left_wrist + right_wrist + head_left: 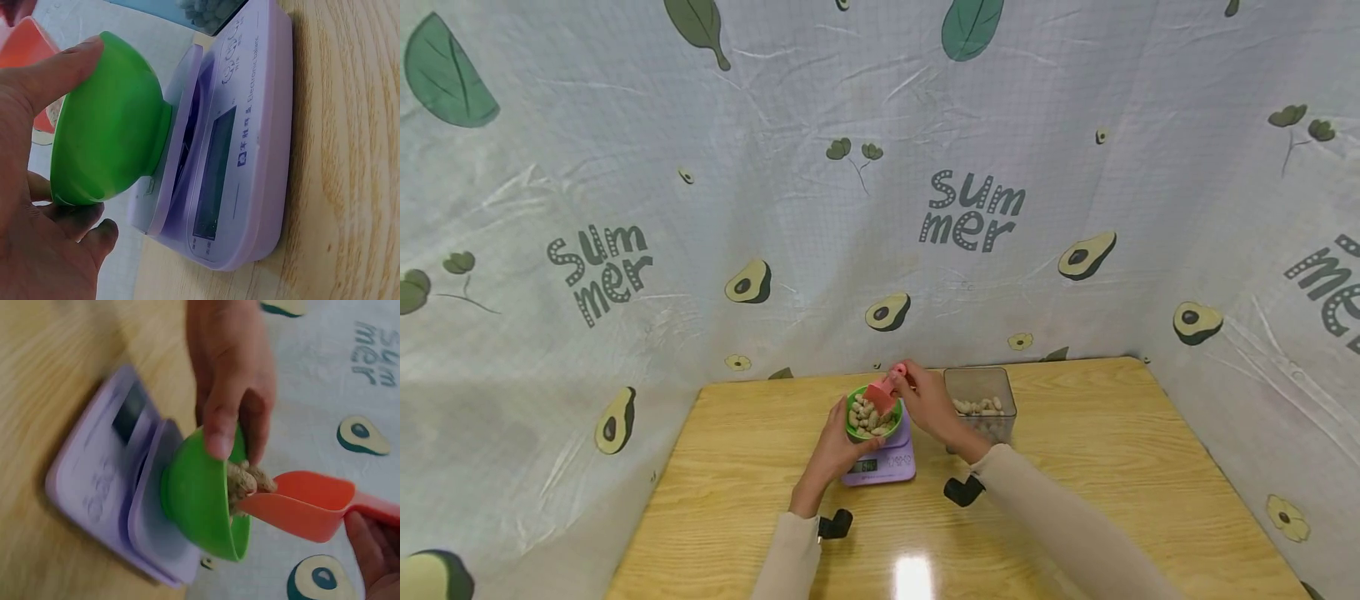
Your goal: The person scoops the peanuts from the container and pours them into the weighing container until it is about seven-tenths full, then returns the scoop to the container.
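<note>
A green bowl [115,125] of unshelled peanuts [867,422] sits on the platform of a lilac electronic scale [891,470]. My left hand [835,450] grips the bowl's side, its thumb over the rim in the left wrist view. With my right hand [931,403] I hold a red scoop [881,397] by its handle. The scoop's mouth is tipped down over the bowl, its front edge at the peanuts in the right wrist view. The scale's display [215,175] is lit in the head view, but its digits are too small to read surely.
To the right of the scale, a grey see-through container [979,382] holds more peanuts [981,407], partly behind my right forearm. All stand toward the back of a wooden table [1075,467]. A printed cloth [805,208] hangs close behind.
</note>
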Demonstrator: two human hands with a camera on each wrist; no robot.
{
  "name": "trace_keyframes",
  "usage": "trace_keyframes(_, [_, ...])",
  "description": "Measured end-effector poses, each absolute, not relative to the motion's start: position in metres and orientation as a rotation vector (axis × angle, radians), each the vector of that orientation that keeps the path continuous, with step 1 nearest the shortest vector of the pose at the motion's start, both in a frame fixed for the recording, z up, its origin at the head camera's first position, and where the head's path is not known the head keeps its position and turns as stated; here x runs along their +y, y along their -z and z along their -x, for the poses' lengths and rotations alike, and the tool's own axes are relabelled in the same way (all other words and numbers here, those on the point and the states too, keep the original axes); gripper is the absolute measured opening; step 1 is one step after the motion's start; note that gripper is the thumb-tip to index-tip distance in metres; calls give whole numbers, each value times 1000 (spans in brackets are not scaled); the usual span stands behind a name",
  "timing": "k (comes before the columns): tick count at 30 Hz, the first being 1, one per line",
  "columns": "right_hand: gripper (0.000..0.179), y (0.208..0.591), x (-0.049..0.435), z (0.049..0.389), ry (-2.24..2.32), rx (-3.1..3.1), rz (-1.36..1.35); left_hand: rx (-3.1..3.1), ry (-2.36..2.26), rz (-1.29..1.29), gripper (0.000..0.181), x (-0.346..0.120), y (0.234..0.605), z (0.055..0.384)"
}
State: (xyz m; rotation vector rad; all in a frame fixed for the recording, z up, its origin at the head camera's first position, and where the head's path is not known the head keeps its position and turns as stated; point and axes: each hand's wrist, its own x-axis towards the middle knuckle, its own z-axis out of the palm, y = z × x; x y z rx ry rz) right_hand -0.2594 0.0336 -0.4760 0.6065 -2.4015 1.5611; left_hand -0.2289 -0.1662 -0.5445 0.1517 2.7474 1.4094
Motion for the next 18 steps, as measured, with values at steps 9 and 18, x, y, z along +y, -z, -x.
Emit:
trace_keyframes(9, [23, 474, 62, 251, -1518, -2221, -528, 2768, -1419, -144, 118, -162, 544, 226])
trace_keyframes(18, [30, 460, 134, 246, -2213, -1775, 95, 2834, -1585, -378, 110, -123, 506, 218])
